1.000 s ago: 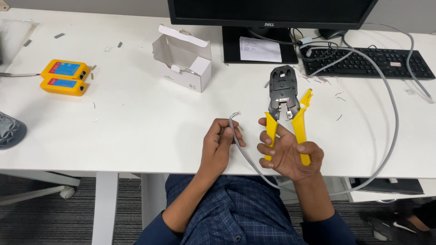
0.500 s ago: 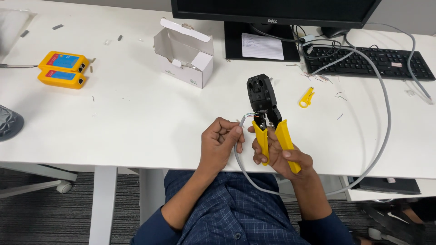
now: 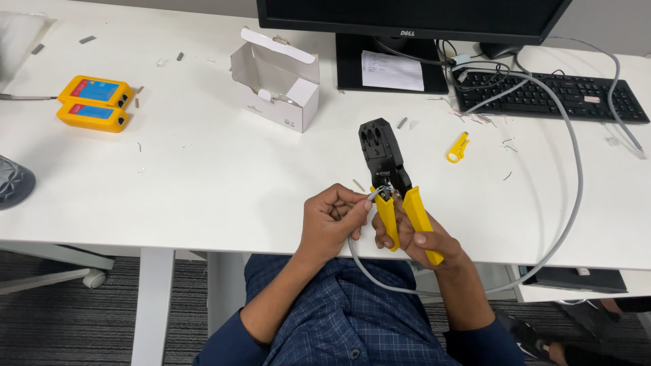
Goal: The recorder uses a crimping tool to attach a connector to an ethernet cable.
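We hold a crimping tool [image 3: 393,183] with a black head and two yellow handles, upright above the front edge of the white desk [image 3: 203,176]. Our right hand [image 3: 413,237] has its fingers clamped around both handles. A grey cable [image 3: 569,196] ends at the tool's jaws, coloured wires just showing there (too small to count). Our left hand [image 3: 332,220], left of the tool, pinches the cable end, fingers together. Beyond the tool lie a small yellow stripper [image 3: 458,147], an open white box [image 3: 274,85], a black keyboard [image 3: 549,95] and, far left, two yellow testers [image 3: 95,103].
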